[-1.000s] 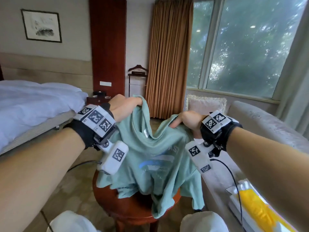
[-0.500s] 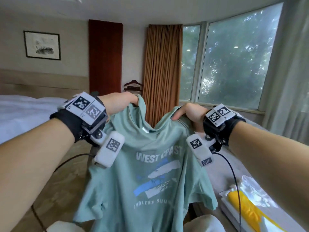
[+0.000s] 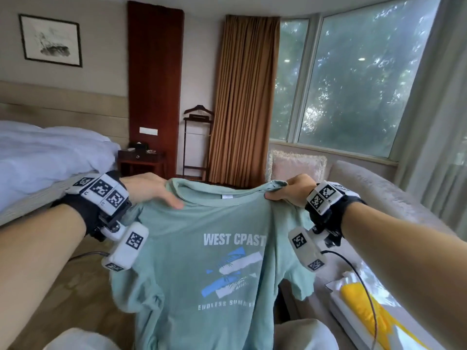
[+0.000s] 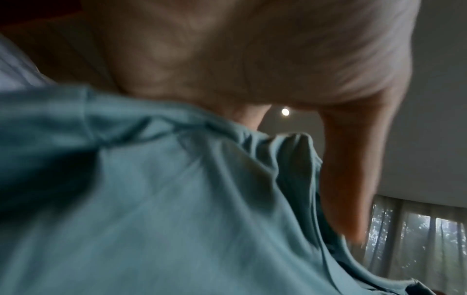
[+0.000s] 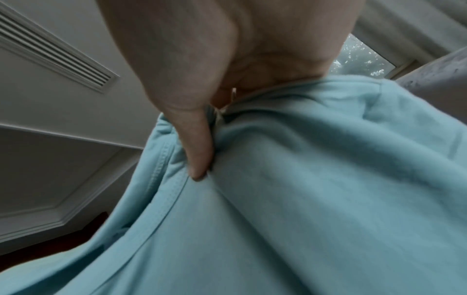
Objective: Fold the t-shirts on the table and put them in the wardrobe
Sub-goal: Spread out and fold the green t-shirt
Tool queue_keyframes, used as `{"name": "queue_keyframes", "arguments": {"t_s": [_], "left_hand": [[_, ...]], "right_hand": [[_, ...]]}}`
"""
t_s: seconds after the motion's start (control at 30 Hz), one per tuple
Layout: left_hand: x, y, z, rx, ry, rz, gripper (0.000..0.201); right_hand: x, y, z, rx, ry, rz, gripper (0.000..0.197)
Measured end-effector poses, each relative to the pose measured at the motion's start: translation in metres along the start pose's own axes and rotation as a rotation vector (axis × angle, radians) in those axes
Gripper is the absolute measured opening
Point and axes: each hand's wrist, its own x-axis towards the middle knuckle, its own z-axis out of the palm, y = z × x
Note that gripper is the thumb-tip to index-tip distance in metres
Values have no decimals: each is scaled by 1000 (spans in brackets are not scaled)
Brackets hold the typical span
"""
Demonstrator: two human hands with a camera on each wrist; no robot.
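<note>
A sage-green t-shirt (image 3: 199, 251) with white "WEST COAST" lettering and a blue-white print hangs spread out in front of me, held up in the air by its shoulders. My left hand (image 3: 154, 192) pinches the left shoulder beside the collar, thumb on the front. My right hand (image 3: 286, 190) grips the right shoulder seam. In the left wrist view the green cloth (image 4: 164, 199) bunches under the left hand (image 4: 252, 111). In the right wrist view the right hand's thumb (image 5: 197, 151) presses into the cloth (image 5: 303, 189). The table is hidden behind the shirt.
A bed (image 3: 45, 162) with white linen lies at the left. A pale sofa (image 3: 374, 198) with a cushion (image 3: 295, 165) runs along the right under the window. A yellow item in clear wrapping (image 3: 364, 306) lies on the sofa at lower right. A nightstand (image 3: 140, 160) and valet stand (image 3: 198, 140) are at the back.
The shirt has been lifted off the round wooden table and pulled wide; both hands moved apart, so it now hangs flat with its print facing me.
</note>
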Motion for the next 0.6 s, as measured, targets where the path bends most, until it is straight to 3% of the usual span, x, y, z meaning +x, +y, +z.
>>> {"name": "queue_keyframes", "arguments": {"t_s": [0.07, 0.13, 0.23, 0.37, 0.5, 0.6], "left_hand": [[9, -8, 6, 154, 46, 25, 45], [29, -22, 8, 230, 197, 54, 25], [60, -44, 6, 209, 339, 29, 19], [96, -73, 2, 67, 484, 0, 17], [135, -102, 2, -72, 563, -28, 14], [167, -126, 0, -146, 610, -69, 14]], "right_hand": [[12, 7, 12, 5, -15, 5, 43], [27, 16, 22, -17, -56, 20, 46], [44, 25, 36, -49, -133, 37, 31], [71, 32, 54, -65, -128, 98, 14], [111, 42, 84, -9, -126, 145, 3], [146, 57, 113, -15, -145, 121, 6]]}}
